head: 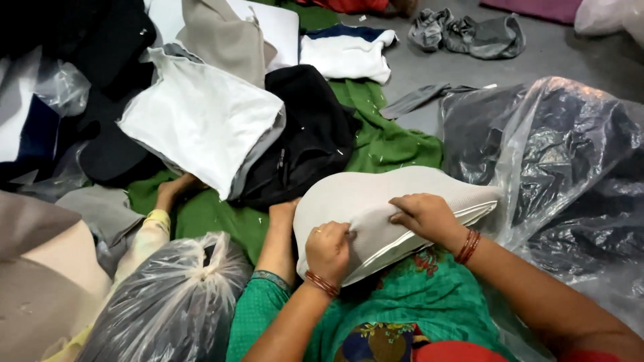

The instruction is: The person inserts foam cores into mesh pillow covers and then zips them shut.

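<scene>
- Nearest, at 6 o'clock, lies the person's lap in a green patterned garment [429,295].
- The left hand [329,251], wearing a ring and red bangles, has its grip clenched on the near edge of a folded stack of white mesh fabric pieces [376,198].
- The right hand [424,216], also bangled, presses on top of that stack, fingers pinching the upper layer; its grip is closed on the fabric.
- The stack rests over the lap, just below the middle of the view, tilted up toward 2 o'clock.
- At 7 o'clock stands a knotted clear plastic bag [171,302] stuffed with dark cloth.
- At 9 o'clock another person's hand [176,190], with a yellow sleeve, touches green cloth [201,214] spread on the floor.
- At 3 o'clock a large clear plastic bag [557,154] holds dark fabric, touching the stack's far end.
- Beyond the stack, toward 12 o'clock, sits a black bundle [308,134]; beside it at 10 o'clock is a white cut panel [201,121].
- Farthest, at 12 o'clock, lies a white and navy folded garment [345,53], with grey crumpled cloth [469,33] at 1 o'clock on the grey floor [570,53].
</scene>
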